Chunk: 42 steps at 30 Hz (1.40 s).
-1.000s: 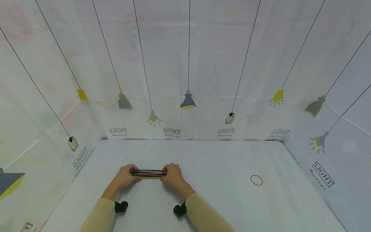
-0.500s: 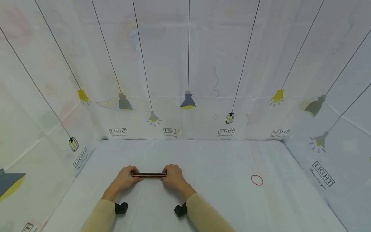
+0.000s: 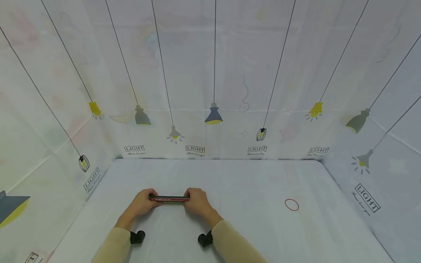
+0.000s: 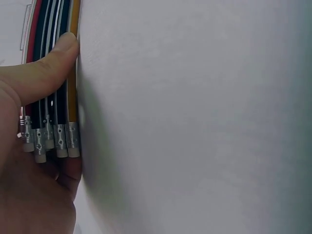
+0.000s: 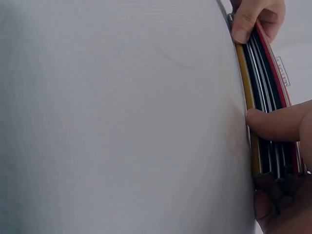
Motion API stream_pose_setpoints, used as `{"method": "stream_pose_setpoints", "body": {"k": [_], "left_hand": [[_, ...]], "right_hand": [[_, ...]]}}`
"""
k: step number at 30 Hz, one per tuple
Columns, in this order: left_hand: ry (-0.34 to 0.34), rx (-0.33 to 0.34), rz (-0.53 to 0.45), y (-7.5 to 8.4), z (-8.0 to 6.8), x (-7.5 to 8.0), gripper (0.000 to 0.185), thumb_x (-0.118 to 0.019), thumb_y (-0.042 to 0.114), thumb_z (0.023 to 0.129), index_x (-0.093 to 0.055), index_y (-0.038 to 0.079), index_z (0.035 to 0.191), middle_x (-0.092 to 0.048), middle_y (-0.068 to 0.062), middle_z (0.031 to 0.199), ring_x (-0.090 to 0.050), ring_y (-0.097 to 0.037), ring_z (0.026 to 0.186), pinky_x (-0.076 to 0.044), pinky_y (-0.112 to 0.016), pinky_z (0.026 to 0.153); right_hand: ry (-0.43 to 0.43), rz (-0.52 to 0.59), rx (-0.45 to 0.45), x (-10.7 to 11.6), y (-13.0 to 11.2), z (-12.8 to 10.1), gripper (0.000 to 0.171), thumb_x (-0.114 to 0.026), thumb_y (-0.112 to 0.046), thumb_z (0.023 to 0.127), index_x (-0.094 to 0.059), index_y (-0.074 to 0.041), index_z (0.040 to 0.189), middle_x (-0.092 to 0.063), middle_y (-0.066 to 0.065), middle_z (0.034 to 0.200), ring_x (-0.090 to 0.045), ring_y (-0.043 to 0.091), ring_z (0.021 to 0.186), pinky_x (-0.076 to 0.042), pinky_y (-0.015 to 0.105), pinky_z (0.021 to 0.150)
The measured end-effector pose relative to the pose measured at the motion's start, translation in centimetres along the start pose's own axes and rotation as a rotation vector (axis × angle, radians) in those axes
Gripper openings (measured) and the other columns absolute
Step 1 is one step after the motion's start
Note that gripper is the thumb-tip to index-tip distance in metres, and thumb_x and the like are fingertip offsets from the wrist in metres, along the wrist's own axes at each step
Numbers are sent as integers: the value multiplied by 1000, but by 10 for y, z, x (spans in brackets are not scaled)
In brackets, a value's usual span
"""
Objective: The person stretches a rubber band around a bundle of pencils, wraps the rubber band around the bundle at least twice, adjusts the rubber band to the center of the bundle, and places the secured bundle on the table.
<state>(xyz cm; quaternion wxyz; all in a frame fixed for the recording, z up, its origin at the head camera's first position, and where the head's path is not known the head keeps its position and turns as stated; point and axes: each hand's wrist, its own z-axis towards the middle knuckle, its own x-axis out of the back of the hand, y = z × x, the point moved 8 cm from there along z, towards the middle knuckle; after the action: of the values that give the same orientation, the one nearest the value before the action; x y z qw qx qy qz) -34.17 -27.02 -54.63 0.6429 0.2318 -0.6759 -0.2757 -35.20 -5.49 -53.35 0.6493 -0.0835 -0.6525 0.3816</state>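
Both hands hold a bundle of pencils (image 3: 169,199) level between them, left of the middle of the white table. My left hand (image 3: 144,202) grips the left end, and my right hand (image 3: 197,202) grips the right end. In the left wrist view, the pencils (image 4: 72,100) are yellow, dark and red, with metal ferrules and white erasers at slightly uneven heights; the thumb (image 4: 48,70) lies across them. The right wrist view shows the right thumb (image 5: 275,124) over the pencils (image 5: 247,78), fingers at their other ends. Their tips are hidden there.
A thin red ring, like a rubber band (image 3: 291,199), lies on the table (image 3: 243,219) to the right of the hands. White curtains (image 3: 230,142) printed with lamps stand behind and at both sides. Black wrist cameras (image 3: 137,237) sit at the cuffs.
The pencils looked loosely fanned a second ago and now lie in a tighter, flatter stack. Both hands have come slightly nearer, keeping their grip. The red ring stays where it was.
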Motion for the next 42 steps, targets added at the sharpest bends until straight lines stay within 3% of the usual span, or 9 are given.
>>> {"method": "stream_pose_setpoints", "body": {"k": [8, 12, 18, 21, 25, 28, 35, 42], "left_hand": [[18, 9, -31, 0, -8, 5, 28, -90, 22, 77, -69, 11, 94, -66, -1, 96, -54, -20, 89, -45, -39, 83], [15, -17, -96, 2, -7, 8, 27, -89, 18, 77, -70, 10, 94, -67, -1, 93, -54, -19, 86, -44, -35, 78], [0, 13, -275, 0, -8, 12, 32, -90, 21, 77, -71, 6, 98, -66, -5, 91, -56, -20, 72, -49, -31, 61], [-17, 47, -369, -3, -11, 10, 36, -90, 21, 78, -70, 5, 104, -65, -8, 94, -57, -22, 72, -50, -33, 60], [-41, 79, -518, -4, -15, 6, 42, -87, 15, 81, -67, 0, 114, -64, -14, 103, -59, -24, 83, -53, -34, 70], [-43, 99, -606, -2, -17, 4, 48, -87, 12, 81, -64, -4, 121, -62, -18, 111, -59, -23, 89, -54, -32, 76], [-35, 101, -754, 8, -18, -5, 52, -84, 9, 83, -58, -8, 125, -55, -23, 123, -60, -23, 97, -54, -29, 82], [-15, 75, -795, 19, -18, -10, 50, -85, 9, 82, -59, -9, 121, -57, -23, 121, -62, -25, 99, -56, -30, 83]], "right_hand": [[-13, 165, -24, 0, 6, -2, 14, -76, -7, 81, -72, -9, 94, -67, -4, 87, -56, 12, 79, -50, 31, 75], [-17, 276, -30, 4, 10, -2, 16, -75, -6, 80, -72, -8, 96, -65, -3, 89, -54, 13, 79, -49, 31, 73], [-67, 569, -88, 4, 16, -5, 20, -77, -6, 82, -70, -6, 102, -69, 1, 84, -66, 15, 67, -52, 28, 58], [-89, 737, -125, 6, 16, -9, 26, -77, -4, 84, -69, -4, 108, -70, 8, 92, -70, 17, 72, -57, 30, 64], [-138, 970, -146, 7, 14, -14, 39, -76, 0, 87, -62, 6, 122, -64, 27, 115, -71, 20, 82, -61, 34, 77], [-169, 1076, -151, 6, 12, -15, 45, -75, 2, 89, -57, 10, 129, -57, 35, 124, -69, 20, 85, -61, 37, 81], [-137, 1132, -166, 5, 10, -16, 44, -74, 0, 90, -54, 13, 127, -61, 29, 116, -67, 20, 85, -60, 37, 80], [-59, 1163, -166, 10, 14, -18, 41, -75, 3, 88, -56, 16, 122, -63, 30, 110, -70, 21, 81, -61, 33, 75]]}}
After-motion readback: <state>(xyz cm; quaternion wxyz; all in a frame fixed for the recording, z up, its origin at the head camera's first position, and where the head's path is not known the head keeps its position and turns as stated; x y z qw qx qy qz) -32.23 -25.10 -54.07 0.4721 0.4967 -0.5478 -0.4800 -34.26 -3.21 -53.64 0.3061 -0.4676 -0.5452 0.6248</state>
